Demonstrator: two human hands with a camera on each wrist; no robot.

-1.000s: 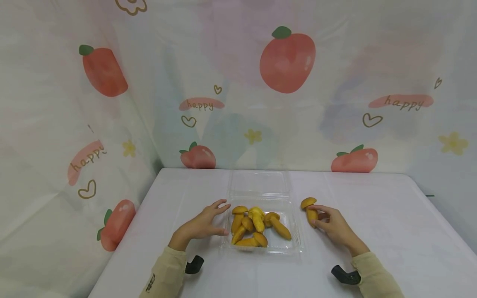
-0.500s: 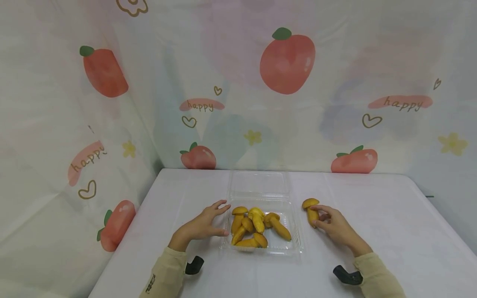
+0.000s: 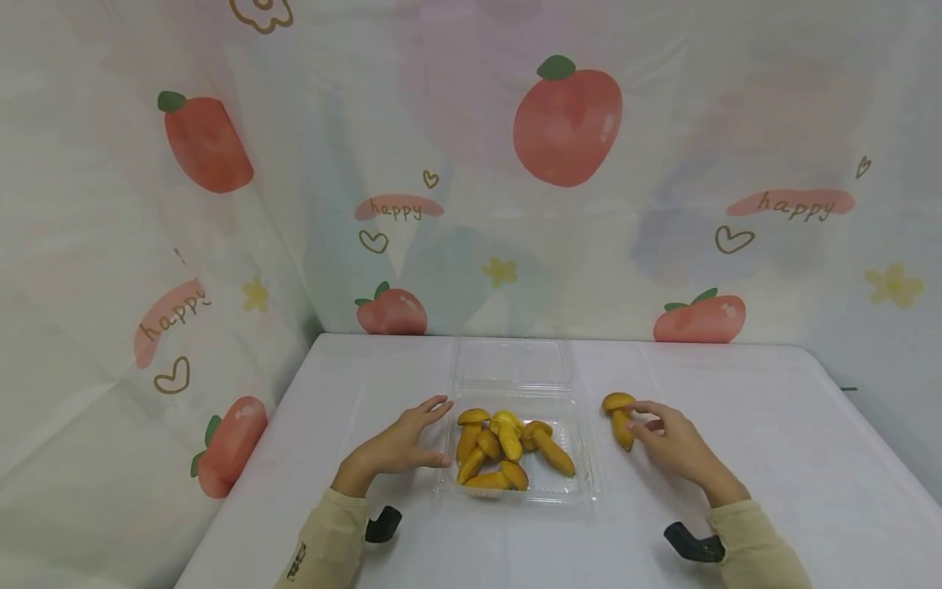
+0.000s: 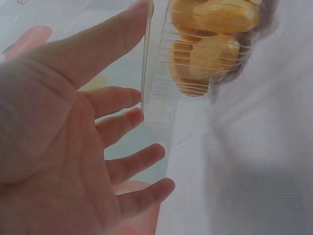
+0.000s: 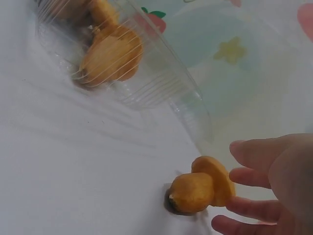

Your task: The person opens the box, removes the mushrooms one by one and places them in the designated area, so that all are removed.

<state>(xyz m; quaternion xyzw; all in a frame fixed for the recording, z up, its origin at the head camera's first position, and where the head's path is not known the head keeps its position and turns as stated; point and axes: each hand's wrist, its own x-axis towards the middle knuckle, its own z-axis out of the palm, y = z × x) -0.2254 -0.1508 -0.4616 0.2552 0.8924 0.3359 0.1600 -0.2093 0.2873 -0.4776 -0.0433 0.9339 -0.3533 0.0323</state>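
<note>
A yellow-brown mushroom (image 3: 619, 402) lies on the white table to the right of a clear plastic box, its cap towards the back. My right hand (image 3: 679, 446) is beside it, fingers relaxed; in the right wrist view the fingertips (image 5: 239, 203) are right at the cap and the thumb stands apart. Several similar mushrooms (image 3: 508, 435) lie inside the clear box (image 3: 585, 494). At the box's left side, my left hand (image 3: 393, 443) has its fingers spread, with thumb and fingertips close to the rim (image 4: 145, 83).
The box's clear lid (image 3: 511, 361) lies folded back behind it. A printed cloth (image 3: 471, 164) with fruit pictures hangs behind the table (image 3: 736, 393) and on the left. Black curved pieces (image 3: 692, 543) show at both cuffs.
The mushroom at the right has shifted slightly to the right. My right hand has moved right with its fingers loosened from the stem. My left hand has hardly moved.
</note>
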